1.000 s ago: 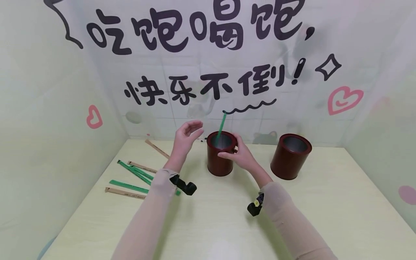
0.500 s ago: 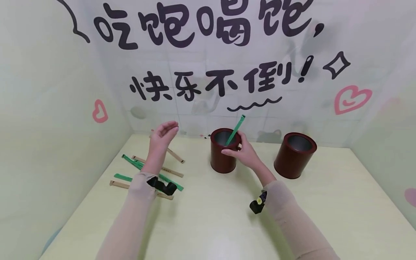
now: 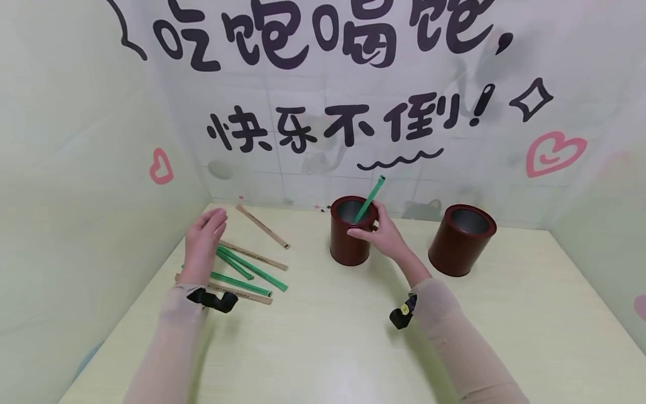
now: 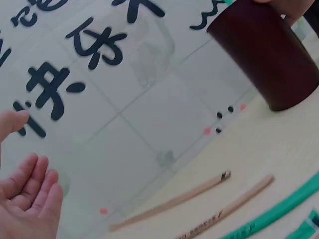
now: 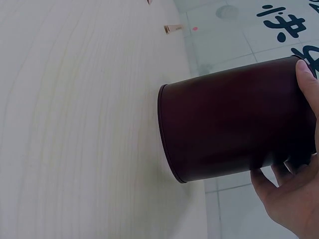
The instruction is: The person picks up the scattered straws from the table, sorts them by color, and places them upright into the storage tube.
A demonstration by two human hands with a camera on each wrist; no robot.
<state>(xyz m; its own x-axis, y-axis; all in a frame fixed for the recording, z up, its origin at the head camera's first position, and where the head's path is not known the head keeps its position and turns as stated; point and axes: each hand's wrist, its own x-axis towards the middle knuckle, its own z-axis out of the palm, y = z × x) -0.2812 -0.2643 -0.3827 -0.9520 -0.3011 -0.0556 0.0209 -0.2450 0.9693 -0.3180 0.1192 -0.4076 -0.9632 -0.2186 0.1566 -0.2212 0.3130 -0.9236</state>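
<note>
My right hand grips a dark red cylindrical canister near its rim, thumb at the front and fingers round the far side. The canister stands on the table. A slim green strip-like packet leans inside it, its upper end sticking out above the rim. On the left, my left hand hovers over several slim printed packets, its fingers relaxed and holding nothing in the left wrist view. Among them are a green packet and a brown packet. The hand and forearm hide some packet ends.
A second dark red canister stands to the right. Another brown packet lies apart at the back left. Behind the pale table rises a printed backdrop, with side walls left and right.
My left hand has moved left and down from beside the canister to over the packets. The green packet in the canister has tipped to the right. My right hand keeps its grip.
</note>
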